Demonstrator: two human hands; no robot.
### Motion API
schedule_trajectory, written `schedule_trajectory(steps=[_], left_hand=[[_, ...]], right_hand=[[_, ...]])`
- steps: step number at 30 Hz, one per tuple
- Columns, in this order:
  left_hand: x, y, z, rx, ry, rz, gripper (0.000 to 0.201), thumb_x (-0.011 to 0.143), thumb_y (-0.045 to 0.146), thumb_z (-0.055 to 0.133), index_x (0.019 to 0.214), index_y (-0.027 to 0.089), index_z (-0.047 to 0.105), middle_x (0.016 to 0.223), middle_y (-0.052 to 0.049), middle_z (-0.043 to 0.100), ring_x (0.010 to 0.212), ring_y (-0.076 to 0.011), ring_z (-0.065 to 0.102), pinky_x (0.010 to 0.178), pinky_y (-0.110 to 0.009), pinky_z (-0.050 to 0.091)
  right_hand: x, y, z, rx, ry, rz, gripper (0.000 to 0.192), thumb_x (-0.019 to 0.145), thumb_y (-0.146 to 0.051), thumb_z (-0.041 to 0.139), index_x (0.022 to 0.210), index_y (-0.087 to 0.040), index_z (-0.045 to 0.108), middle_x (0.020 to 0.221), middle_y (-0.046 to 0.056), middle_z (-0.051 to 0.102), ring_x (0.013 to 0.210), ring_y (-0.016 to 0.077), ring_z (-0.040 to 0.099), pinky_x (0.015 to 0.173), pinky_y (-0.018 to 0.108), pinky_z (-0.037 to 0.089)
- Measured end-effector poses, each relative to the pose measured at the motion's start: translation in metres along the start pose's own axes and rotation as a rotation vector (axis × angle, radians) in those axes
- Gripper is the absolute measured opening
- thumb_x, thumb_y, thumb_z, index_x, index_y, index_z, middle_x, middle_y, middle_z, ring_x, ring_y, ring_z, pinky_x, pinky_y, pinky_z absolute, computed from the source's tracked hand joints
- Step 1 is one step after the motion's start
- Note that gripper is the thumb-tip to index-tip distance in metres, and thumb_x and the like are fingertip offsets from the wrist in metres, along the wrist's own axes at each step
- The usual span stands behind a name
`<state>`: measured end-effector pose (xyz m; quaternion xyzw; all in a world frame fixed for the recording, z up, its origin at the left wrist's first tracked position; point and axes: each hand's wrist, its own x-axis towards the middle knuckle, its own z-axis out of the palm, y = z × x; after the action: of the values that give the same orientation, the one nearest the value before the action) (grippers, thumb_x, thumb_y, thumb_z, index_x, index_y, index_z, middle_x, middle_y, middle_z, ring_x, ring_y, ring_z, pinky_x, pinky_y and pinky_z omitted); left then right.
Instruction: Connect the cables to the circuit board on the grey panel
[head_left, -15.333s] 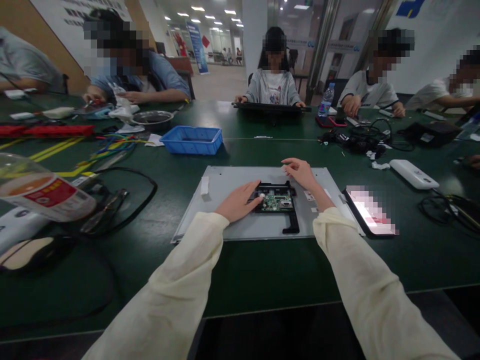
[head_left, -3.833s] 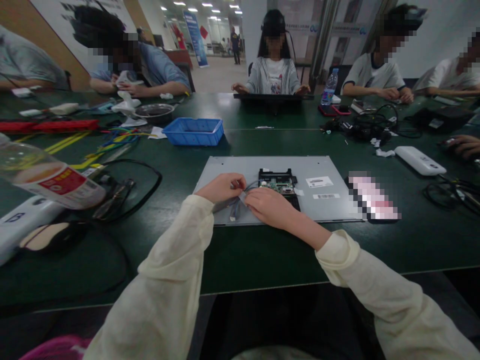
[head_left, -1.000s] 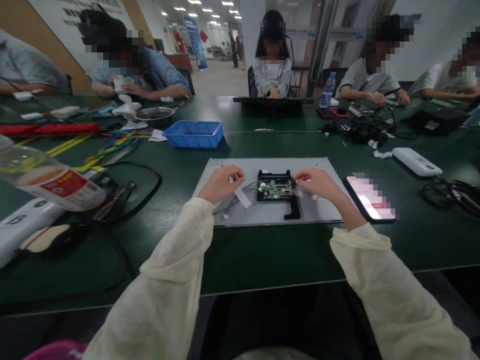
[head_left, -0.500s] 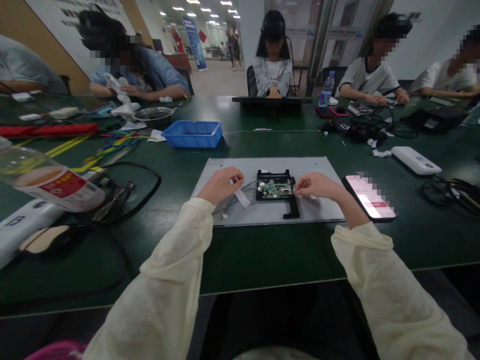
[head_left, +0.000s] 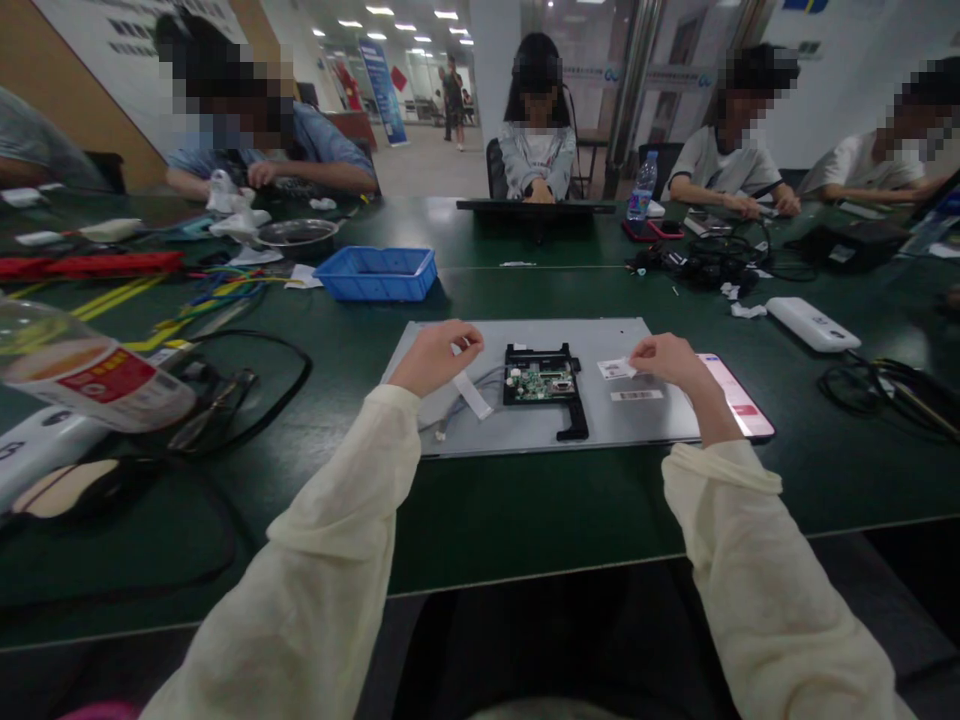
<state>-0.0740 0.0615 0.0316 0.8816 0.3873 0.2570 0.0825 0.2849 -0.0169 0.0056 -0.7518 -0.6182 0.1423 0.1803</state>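
Observation:
A grey metal panel (head_left: 525,430) lies flat on the green table in front of me. A black bracket with a small green circuit board (head_left: 541,380) sits at its middle. My left hand (head_left: 433,355) is closed on a white flat ribbon strip (head_left: 472,393) at the panel's left, beside thin wires (head_left: 450,412). My right hand (head_left: 667,360) rests on the panel's right part, its fingertips at a white label (head_left: 615,369). A barcode sticker (head_left: 636,396) lies just below that hand.
A phone (head_left: 739,400) lies at the panel's right edge. A blue bin (head_left: 376,273) stands behind the panel. A plastic bottle (head_left: 82,370), black cables (head_left: 247,400) and coloured wires fill the left. A white device (head_left: 811,323) and cable tangles lie right. Other people sit around the table.
My right hand has moved right, from the bracket's edge to the white label. My left hand keeps holding the ribbon strip in about the same place.

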Motion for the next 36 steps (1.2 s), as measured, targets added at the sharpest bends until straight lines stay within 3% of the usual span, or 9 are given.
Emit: schedule_trajectory(steps=[6, 12, 17, 27, 32, 36], left_hand=[[0.034, 0.029, 0.009, 0.238, -0.214, 0.115, 0.027, 0.086, 0.031, 0.045, 0.101, 0.018, 0.064, 0.097, -0.005, 0.067, 0.085, -0.0172, 0.062, 0.078, -0.028, 0.046], [0.052, 0.023, 0.035, 0.444, -0.339, 0.146, 0.032, 0.087, 0.031, 0.044, 0.108, 0.018, 0.064, 0.108, -0.008, 0.067, 0.099, -0.0211, 0.061, 0.084, -0.029, 0.045], [0.054, 0.017, 0.043, 0.476, -0.321, 0.167, 0.032, 0.090, 0.029, 0.039, 0.099, 0.018, 0.068, 0.102, -0.007, 0.068, 0.094, -0.0201, 0.062, 0.079, -0.027, 0.045], [0.065, 0.028, 0.038, 0.493, -0.301, 0.152, 0.028, 0.088, 0.026, 0.044, 0.091, 0.019, 0.071, 0.098, -0.008, 0.069, 0.089, -0.0212, 0.063, 0.073, -0.029, 0.044], [0.088, 0.061, 0.038, 0.505, -0.198, 0.258, 0.029, 0.092, 0.025, 0.042, 0.097, 0.018, 0.070, 0.101, -0.008, 0.067, 0.092, -0.0200, 0.063, 0.073, -0.029, 0.043], [0.107, 0.097, 0.060, 0.547, -0.204, 0.382, 0.026, 0.089, 0.014, 0.045, 0.089, 0.012, 0.071, 0.095, -0.012, 0.068, 0.089, -0.0197, 0.063, 0.069, -0.029, 0.043]], right_hand=[[0.005, 0.008, 0.007, -0.052, 0.102, 0.015, 0.021, 0.079, -0.023, 0.057, 0.091, -0.017, 0.073, 0.092, 0.009, 0.070, 0.086, 0.0200, 0.064, 0.078, 0.028, 0.045], [0.005, 0.004, 0.009, -0.114, 0.141, 0.004, 0.025, 0.082, -0.026, 0.053, 0.096, -0.017, 0.072, 0.101, 0.012, 0.067, 0.094, 0.0234, 0.062, 0.081, 0.031, 0.044], [0.003, -0.001, 0.008, -0.131, 0.116, 0.000, 0.027, 0.084, -0.026, 0.051, 0.099, -0.017, 0.071, 0.104, 0.013, 0.066, 0.097, 0.0239, 0.061, 0.084, 0.031, 0.043], [-0.004, -0.008, 0.006, -0.088, 0.107, -0.002, 0.027, 0.085, -0.026, 0.051, 0.100, -0.016, 0.072, 0.106, 0.015, 0.066, 0.096, 0.0262, 0.061, 0.082, 0.034, 0.045], [-0.001, -0.006, 0.007, -0.097, 0.157, -0.020, 0.027, 0.085, -0.026, 0.051, 0.100, -0.016, 0.071, 0.106, 0.015, 0.066, 0.098, 0.0248, 0.061, 0.086, 0.034, 0.044], [0.002, -0.004, 0.010, -0.113, 0.166, -0.028, 0.027, 0.084, -0.024, 0.051, 0.101, -0.016, 0.070, 0.105, 0.013, 0.067, 0.099, 0.0232, 0.061, 0.088, 0.032, 0.043]])
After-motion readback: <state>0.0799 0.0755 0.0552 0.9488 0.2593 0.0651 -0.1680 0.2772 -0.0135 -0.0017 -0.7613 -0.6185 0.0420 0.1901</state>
